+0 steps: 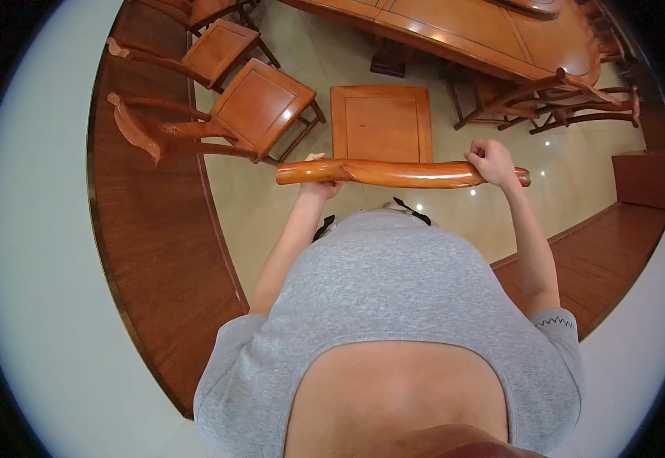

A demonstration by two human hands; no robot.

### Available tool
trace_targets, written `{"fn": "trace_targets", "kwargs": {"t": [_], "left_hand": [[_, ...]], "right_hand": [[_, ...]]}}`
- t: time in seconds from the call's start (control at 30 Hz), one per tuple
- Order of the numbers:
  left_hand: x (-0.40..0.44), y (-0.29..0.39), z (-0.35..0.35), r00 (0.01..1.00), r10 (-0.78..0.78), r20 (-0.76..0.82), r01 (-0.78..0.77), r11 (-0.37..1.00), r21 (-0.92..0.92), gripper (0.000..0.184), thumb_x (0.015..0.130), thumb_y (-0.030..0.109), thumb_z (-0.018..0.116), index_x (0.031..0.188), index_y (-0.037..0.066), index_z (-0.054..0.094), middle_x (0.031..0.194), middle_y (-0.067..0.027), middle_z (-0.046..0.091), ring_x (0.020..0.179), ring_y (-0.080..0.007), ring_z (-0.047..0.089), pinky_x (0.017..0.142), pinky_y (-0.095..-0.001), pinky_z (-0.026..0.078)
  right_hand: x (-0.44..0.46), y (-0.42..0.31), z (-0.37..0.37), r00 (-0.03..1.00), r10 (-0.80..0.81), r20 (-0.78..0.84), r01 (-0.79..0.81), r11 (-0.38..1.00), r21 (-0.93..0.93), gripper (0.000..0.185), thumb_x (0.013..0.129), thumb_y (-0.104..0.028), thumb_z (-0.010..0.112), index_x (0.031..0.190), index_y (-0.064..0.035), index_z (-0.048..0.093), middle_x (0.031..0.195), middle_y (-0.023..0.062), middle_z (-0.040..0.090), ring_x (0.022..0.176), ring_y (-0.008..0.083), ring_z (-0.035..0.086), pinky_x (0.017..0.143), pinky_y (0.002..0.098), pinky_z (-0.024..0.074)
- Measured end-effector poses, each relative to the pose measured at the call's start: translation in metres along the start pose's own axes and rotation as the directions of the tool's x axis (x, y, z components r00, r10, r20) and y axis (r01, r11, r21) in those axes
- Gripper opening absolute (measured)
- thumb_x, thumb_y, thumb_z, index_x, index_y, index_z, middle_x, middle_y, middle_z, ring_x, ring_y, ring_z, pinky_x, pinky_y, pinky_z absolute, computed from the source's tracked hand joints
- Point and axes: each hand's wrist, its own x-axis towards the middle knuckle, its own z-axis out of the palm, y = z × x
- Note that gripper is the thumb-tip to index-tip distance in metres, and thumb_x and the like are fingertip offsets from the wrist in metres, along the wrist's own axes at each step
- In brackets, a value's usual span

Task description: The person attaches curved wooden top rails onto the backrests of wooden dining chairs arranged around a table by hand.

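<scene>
Right in front of my body is a glossy wooden chair, its thick, rounded top rail (401,174) running across the view. Beyond the rail shows the chair's square seat (380,118). My left hand (323,185) wraps around the rail near its left end, partly hidden behind and beneath it. Near the other end, my right hand (491,162) closes over the rail from above, fingers curled. The chair's legs are hidden under the seat and rail.
A large wooden table (455,34) stands ahead. Matching chairs stand at the left, the nearest with its seat (265,105) angled; another chair (569,95) is at the right. Brown wall panelling (149,229) lines the left. The floor (271,198) is shiny tile.
</scene>
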Motion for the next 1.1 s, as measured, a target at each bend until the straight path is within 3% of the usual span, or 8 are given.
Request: {"fn": "trace_targets", "kwargs": {"t": [0.03, 0.23, 0.73, 0.87, 0.93, 1.03, 1.1], "left_hand": [[-0.003, -0.001, 0.005, 0.996, 0.024, -0.084, -0.025, 1.0, -0.013, 0.025, 0.067, 0.034, 0.064, 0.079, 0.015, 0.052, 0.072, -0.0022, 0.057, 0.061, -0.0177, 0.053, 0.051, -0.0282, 0.041], [0.004, 0.0, 0.002, 0.993, 0.017, -0.114, -0.023, 0.998, -0.056, 0.027, 0.065, 0.032, 0.065, 0.082, 0.015, 0.052, 0.078, -0.003, 0.058, 0.066, -0.0197, 0.054, 0.056, -0.0308, 0.044], [0.006, 0.001, -0.008, 1.0, -0.01, 0.014, 0.012, 0.994, -0.105, 0.026, 0.07, 0.034, 0.065, 0.084, 0.013, 0.055, 0.075, -0.0024, 0.059, 0.062, -0.0175, 0.055, 0.051, -0.0291, 0.042], [-0.002, 0.0, 0.0, 1.0, -0.007, -0.013, 0.005, 0.994, -0.111, 0.026, 0.072, 0.034, 0.065, 0.083, 0.013, 0.055, 0.075, -0.0025, 0.06, 0.06, -0.0173, 0.055, 0.05, -0.0274, 0.042], [-0.002, -0.001, 0.0, 0.995, 0.022, -0.095, -0.032, 0.994, -0.105, 0.027, 0.072, 0.034, 0.065, 0.085, 0.012, 0.055, 0.076, -0.0025, 0.06, 0.061, -0.0173, 0.055, 0.051, -0.0275, 0.043], [-0.001, 0.002, -0.003, 1.0, -0.014, -0.011, 0.013, 0.994, -0.106, 0.026, 0.074, 0.033, 0.065, 0.086, 0.013, 0.055, 0.08, -0.0034, 0.061, 0.067, -0.0186, 0.056, 0.054, -0.0302, 0.044], [0.0, 0.008, -0.003, 0.998, -0.056, -0.037, 0.052, 0.994, -0.092, 0.025, 0.075, 0.033, 0.063, 0.087, 0.013, 0.054, 0.083, -0.0045, 0.061, 0.071, -0.0196, 0.057, 0.056, -0.0314, 0.044]], "right_hand": [[0.0, 0.0, 0.0, 1.0, -0.005, -0.01, 0.005, 1.0, 0.0, 0.027, 0.074, -0.029, 0.06, 0.074, -0.0022, 0.063, 0.072, 0.016, 0.063, 0.073, 0.0327, 0.061, 0.067, 0.041, 0.0466], [0.001, 0.002, 0.003, 0.998, -0.031, -0.052, 0.03, 1.0, -0.008, 0.028, 0.075, -0.03, 0.06, 0.071, -0.0019, 0.061, 0.069, 0.0162, 0.061, 0.069, 0.033, 0.059, 0.064, 0.042, 0.0447], [-0.003, 0.001, 0.005, 0.985, -0.082, -0.151, 0.084, 0.997, 0.002, 0.03, 0.077, -0.03, 0.058, 0.069, -0.0008, 0.059, 0.065, 0.018, 0.059, 0.067, 0.0363, 0.058, 0.062, 0.044, 0.0431], [-0.005, -0.003, 0.004, 0.985, -0.058, -0.163, 0.061, 0.998, 0.011, 0.031, 0.077, -0.03, 0.058, 0.069, -0.0007, 0.059, 0.065, 0.018, 0.059, 0.067, 0.0365, 0.058, 0.062, 0.0443, 0.0432], [-0.006, -0.005, 0.003, 0.984, -0.058, -0.17, 0.062, 0.998, 0.018, 0.03, 0.078, -0.03, 0.058, 0.069, -0.0008, 0.059, 0.065, 0.0179, 0.059, 0.066, 0.0363, 0.058, 0.062, 0.0441, 0.0433], [-0.005, -0.005, 0.003, 0.983, -0.058, -0.174, 0.062, 0.998, 0.018, 0.03, 0.078, -0.03, 0.058, 0.069, -0.0012, 0.06, 0.065, 0.0177, 0.059, 0.066, 0.0361, 0.058, 0.061, 0.0437, 0.0435], [-0.004, -0.004, 0.003, 0.984, -0.06, -0.169, 0.062, 0.998, 0.01, 0.03, 0.078, -0.03, 0.058, 0.069, -0.0015, 0.06, 0.064, 0.0176, 0.059, 0.065, 0.036, 0.058, 0.061, 0.0435, 0.0435]]}}
